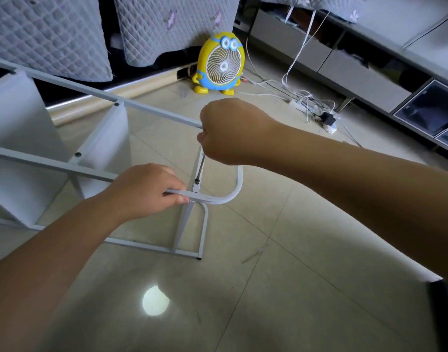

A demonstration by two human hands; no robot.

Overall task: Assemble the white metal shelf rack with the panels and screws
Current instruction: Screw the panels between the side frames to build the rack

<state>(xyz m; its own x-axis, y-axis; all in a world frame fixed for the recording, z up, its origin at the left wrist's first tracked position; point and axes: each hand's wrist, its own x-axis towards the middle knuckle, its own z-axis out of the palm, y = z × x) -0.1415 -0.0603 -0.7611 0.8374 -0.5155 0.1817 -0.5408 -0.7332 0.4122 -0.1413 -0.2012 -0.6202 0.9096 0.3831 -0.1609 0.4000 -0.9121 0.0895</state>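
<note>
My left hand (146, 189) is curled tightly around the curved white end tube (229, 196) of the shelf rack (91, 94), which lies on its side on the tiled floor (294, 250). My right hand (230, 133) is fisted around a thin-shafted tool (201, 166), its tip down on a black screw (197, 181) in the rack's crossbar.

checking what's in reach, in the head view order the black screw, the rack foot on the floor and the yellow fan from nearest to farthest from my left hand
1. Black screw: just right of the left hand, at the screwdriver tip, above the curved tube that the hand grips.
2. Rack foot: on the floor, below and to the right.
3. Yellow fan: far back, by the quilted cushions.
</note>
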